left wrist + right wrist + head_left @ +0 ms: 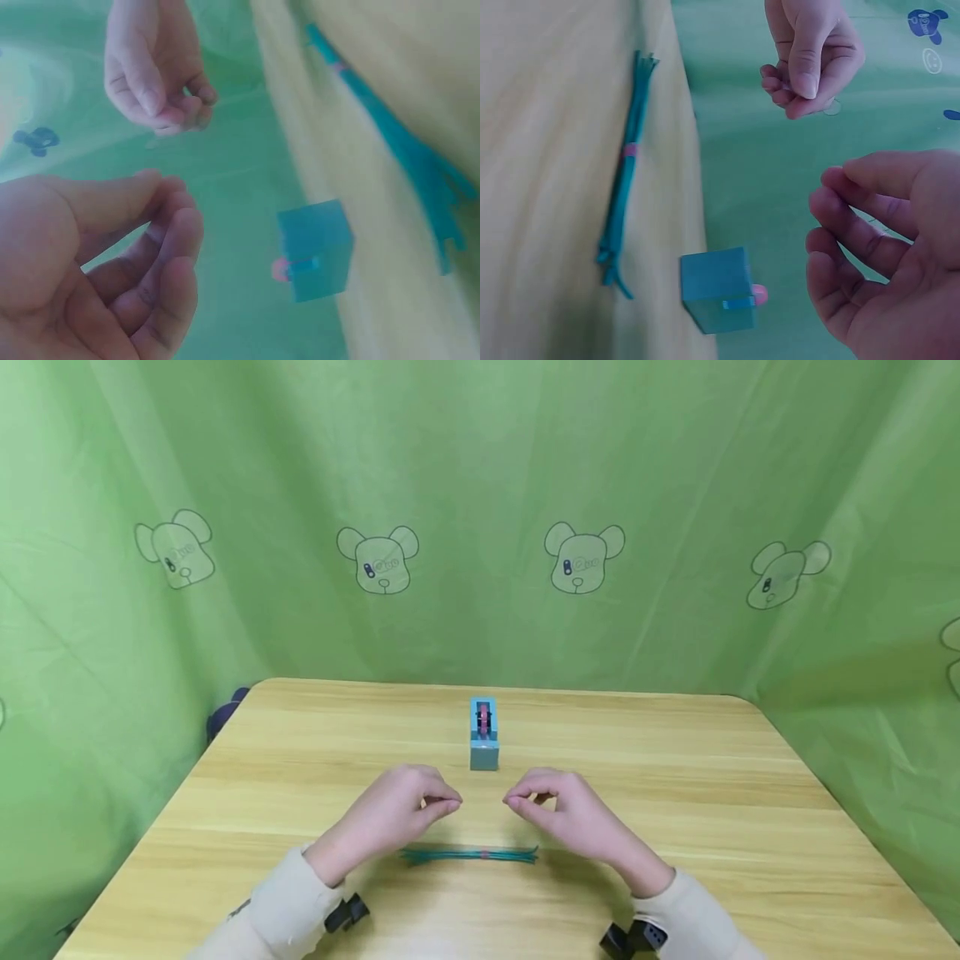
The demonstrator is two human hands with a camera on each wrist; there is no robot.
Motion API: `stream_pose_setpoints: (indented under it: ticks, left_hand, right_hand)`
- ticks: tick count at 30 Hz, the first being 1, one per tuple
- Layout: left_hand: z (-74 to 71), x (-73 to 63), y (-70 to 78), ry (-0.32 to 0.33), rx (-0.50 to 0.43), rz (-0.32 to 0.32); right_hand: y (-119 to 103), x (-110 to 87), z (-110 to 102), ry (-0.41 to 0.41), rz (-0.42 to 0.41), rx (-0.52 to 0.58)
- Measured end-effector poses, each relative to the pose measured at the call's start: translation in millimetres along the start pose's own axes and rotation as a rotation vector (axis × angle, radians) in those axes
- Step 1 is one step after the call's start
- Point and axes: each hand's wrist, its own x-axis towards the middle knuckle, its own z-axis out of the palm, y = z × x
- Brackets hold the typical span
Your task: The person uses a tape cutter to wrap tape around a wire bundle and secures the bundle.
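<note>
My left hand [401, 802] and right hand [573, 814] are raised over the table, facing each other with a gap between. On each, thumb and fingertips come together, with nothing visible held; the left wrist view shows the left fingers [176, 247] curled, and the right fingers [840, 225] curve likewise in the right wrist view. Below and between the hands lies a bundle of thin teal strands [442, 855], wrapped near its middle by a pink band [630, 150]. Beyond the fingertips stands a blue tape dispenser [483, 756] with a pink roll [483, 718] in it.
The wooden table [675, 752] has rounded far corners. A green curtain [480, 468] with printed bear heads surrounds it at the back and sides. Something dark purple [221, 718] shows past the left table edge. Black wrist cameras [347, 912] hang at both cuffs.
</note>
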Motion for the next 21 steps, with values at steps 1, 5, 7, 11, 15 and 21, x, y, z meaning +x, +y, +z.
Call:
stream_pose_setpoints:
  ticks: [1,5,7,11,15,21]
  left_hand:
    - [-2.2,0.8,1.2,0.009,-0.006,0.005]
    - [-9.3,4.7,4.3,0.056,-0.013,0.033]
    - [-12.3,6.7,5.1,0.09,-0.017,0.054]
    - [-16.7,9.9,6.3,0.149,-0.043,0.096]
    - [-19.2,12.3,5.7,0.16,-0.097,0.112]
    - [-21.2,18.3,0.3,0.209,-0.114,0.127]
  right_hand:
    - [-2,0.7,-2,0.003,-0.003,0.0]
    - [-8,4.5,-9,0.019,-0.019,0.01]
    - [-11,7.0,-12,0.029,-0.028,0.019]
    - [-16,10.2,-17,0.058,-0.032,0.03]
    - [-20,12.3,-20,0.082,-0.037,0.045]
    - [-22,17.5,-24,0.113,-0.068,0.068]
